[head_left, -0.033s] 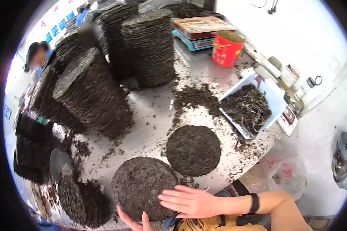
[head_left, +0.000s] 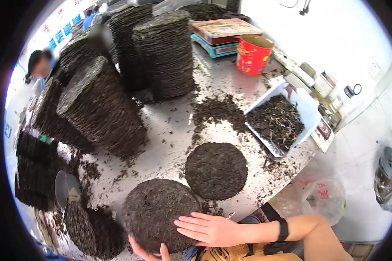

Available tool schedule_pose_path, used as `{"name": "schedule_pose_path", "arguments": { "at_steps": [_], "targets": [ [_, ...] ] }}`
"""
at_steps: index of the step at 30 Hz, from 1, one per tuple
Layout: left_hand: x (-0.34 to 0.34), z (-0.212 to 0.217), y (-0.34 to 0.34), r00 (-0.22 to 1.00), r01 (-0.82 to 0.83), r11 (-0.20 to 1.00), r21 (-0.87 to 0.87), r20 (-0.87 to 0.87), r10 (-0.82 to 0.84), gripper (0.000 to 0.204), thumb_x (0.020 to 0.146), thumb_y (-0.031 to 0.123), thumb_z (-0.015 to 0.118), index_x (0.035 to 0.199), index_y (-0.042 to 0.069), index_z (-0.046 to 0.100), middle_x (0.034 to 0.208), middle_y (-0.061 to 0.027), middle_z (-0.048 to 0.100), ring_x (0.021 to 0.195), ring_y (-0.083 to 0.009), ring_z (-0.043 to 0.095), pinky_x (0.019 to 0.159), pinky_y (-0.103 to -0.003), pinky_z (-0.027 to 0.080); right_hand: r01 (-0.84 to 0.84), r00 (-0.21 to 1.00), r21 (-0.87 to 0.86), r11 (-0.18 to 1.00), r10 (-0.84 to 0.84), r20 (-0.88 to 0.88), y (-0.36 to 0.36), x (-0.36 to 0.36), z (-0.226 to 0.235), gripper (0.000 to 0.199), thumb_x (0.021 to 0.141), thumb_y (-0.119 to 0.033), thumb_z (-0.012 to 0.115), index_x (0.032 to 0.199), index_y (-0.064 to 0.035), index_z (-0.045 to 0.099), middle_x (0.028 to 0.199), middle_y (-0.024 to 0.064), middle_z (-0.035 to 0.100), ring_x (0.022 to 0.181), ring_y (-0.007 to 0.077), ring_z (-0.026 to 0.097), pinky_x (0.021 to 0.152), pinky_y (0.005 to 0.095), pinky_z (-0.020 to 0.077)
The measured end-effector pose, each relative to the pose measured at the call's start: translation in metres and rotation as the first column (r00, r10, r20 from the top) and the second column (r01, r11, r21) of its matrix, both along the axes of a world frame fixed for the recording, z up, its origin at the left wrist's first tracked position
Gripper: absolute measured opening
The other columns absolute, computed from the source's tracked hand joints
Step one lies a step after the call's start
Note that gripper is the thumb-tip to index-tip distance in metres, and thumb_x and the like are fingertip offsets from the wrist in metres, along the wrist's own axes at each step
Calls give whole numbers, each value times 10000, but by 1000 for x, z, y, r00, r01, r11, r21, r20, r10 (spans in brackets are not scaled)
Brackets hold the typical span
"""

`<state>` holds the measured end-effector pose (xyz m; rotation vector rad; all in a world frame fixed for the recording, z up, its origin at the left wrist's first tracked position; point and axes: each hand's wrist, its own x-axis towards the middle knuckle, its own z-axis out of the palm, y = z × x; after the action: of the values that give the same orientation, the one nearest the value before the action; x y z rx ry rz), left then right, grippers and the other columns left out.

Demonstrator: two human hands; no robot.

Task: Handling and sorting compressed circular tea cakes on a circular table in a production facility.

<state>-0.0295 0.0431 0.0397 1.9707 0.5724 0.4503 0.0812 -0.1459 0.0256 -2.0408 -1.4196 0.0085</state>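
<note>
A thick round dark cake (head_left: pixel 154 209), which looks like dried seaweed, lies at the front of the table before me. My right hand (head_left: pixel 209 229) rests flat on its near right part, fingers stretched out. At the cake's near edge is my left hand (head_left: pixel 150 254), thumb and a finger spread apart against the rim; the rest of it is cut off by the picture's lower edge. Just beyond, to the right, a second round dark cake (head_left: pixel 216 171) lies flat on the metal table (head_left: pixel 163 132).
Tall stacks of dark cakes (head_left: pixel 165 58) stand at the back and left, some leaning (head_left: pixel 102 113). A clear disc (head_left: pixel 67 188) stands by a near-left stack (head_left: pixel 89 230). At right are a white bin (head_left: pixel 307 108) of dark scraps, a red bucket (head_left: pixel 254 56) and a blue scale (head_left: pixel 220 50).
The whole view has shifted slightly, so things sit a little further left. Both hands keep their places on the cake.
</note>
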Motion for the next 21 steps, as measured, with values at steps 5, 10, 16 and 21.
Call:
{"name": "schedule_pose_path", "arguments": {
  "at_steps": [5, 10, 16, 21],
  "targets": [
    [-16, 21, 5, 990, -77, 971, -227, -131, 48, 624, 980, 177, 519, 1503, 72, 194, 1518, -179, 227, 1362, -294, 301, 1064, -418, 320, -16, 999, 0, 1000, 16, -31, 0, 2, -6, 530, 917, -202, 487, 1386, 29, 397, 1494, 171, 337, 1402, 273, 308, 1157, 426, 244],
    [-11, 14, 4, 1000, 8, 993, 120, -25, -5, 599, 993, 227, 487, 1485, 44, 201, 1494, -199, 246, 1360, -306, 290, 1085, -446, 282, -46, 992, 46, 998, 51, -118, -2, 4, -4, 512, 930, -194, 475, 1382, 35, 399, 1497, 176, 331, 1407, 275, 298, 1160, 425, 239],
    [1, -4, 9, 973, -166, 965, -203, -192, 127, 624, 911, 205, 644, 1387, -6, 300, 1353, -198, 386, 1216, -295, 409, 1019, -412, 341, 130, 991, 123, 984, -125, -52, -26, 1, -7, 535, 899, -264, 592, 1379, -79, 445, 1478, 120, 374, 1375, 243, 355, 1154, 479, 220],
    [-1, -13, 5, 992, -127, 964, -232, -47, 119, 605, 904, 175, 656, 1373, -5, 321, 1354, -168, 403, 1201, -278, 423, 1001, -402, 359, 560, 804, 79, 825, -564, 191, -114, 28, -49, 227, 764, -206, 731, 963, -135, 647, 960, -11, 590, 902, 164, 550, 875, 373, 414]
  ]
}}
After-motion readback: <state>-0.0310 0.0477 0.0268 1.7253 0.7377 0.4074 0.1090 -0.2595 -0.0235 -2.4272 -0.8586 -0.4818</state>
